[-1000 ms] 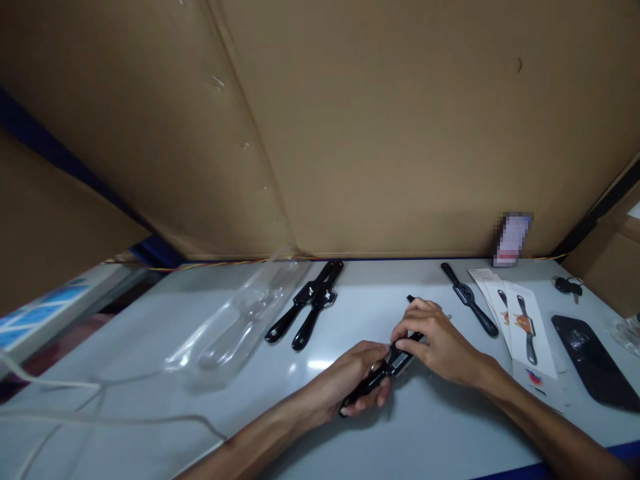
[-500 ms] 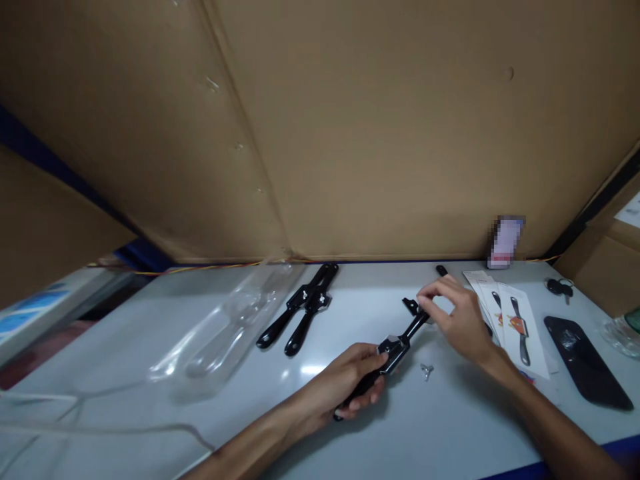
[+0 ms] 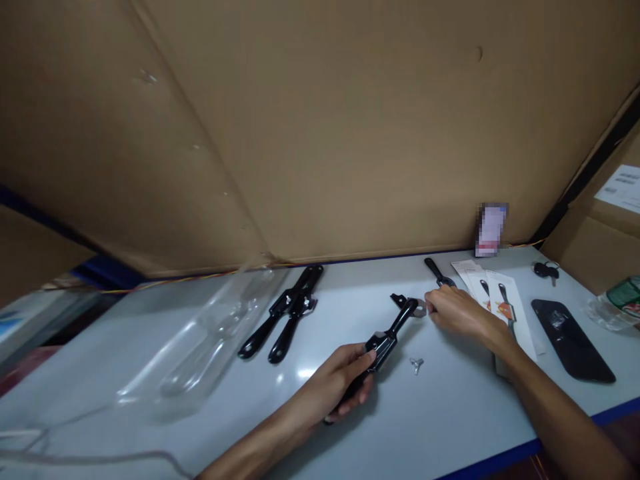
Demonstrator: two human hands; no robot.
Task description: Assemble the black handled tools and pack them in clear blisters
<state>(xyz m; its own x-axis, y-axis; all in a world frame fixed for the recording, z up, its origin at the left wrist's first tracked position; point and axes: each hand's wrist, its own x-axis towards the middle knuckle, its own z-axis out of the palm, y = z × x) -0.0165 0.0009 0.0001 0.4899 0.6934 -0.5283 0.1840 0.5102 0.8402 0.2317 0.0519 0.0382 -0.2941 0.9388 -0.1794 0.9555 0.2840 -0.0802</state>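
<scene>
Near the front edge of the tabletop (image 3: 450, 427), left grip (image 3: 345, 377) clasps the black tool (image 3: 383, 351), right grip (image 3: 455, 310) pinches the metal plate (image 3: 423, 311), seemingly separating parts, which calls for steadiness.

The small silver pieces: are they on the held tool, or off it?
Off: the silver pieces lie on the table, apart from the tool in the left hand.

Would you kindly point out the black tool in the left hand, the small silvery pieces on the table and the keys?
Black tool (image 3: 382, 349): head view, its wide middle section.
Small silvery pieces (image 3: 416, 365): head view, their middle.
Keys (image 3: 541, 269): head view, the black part.
</scene>
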